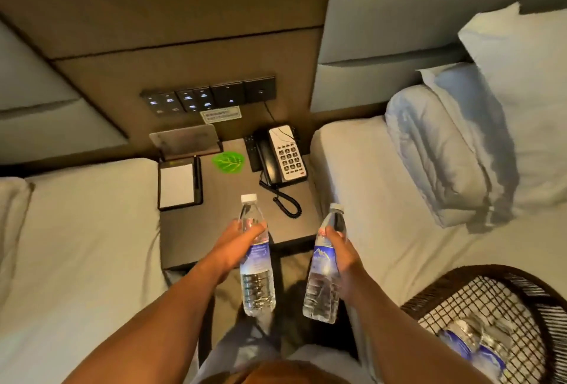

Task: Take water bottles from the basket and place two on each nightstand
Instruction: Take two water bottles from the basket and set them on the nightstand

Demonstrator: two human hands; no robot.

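Here the left hand (233, 245) has its fingers (256, 229) wrapped round the upper part of one water bottle (257, 264), and the right hand (340, 253) grips a second bottle (323, 273) the same way, thumb across the front. Both bottles are clear with white caps and blue labels; the right one's label shows a white mountain outline, but the lettering on either is too blurred to read. Both are held in the air over the near edge of the nightstand (190, 230), caps leaning toward it.

On the dark worktop the back half is taken: a notepad holder (179, 182) at the left, a green leaf-shaped card (227, 162) in the middle, a telephone (283, 156) with its coiled cord at the right. The near half is bare. Beds press close on both sides.

The wire basket (491, 301) sits on the right bed, with more blue-labelled bottles (474, 348) lying inside
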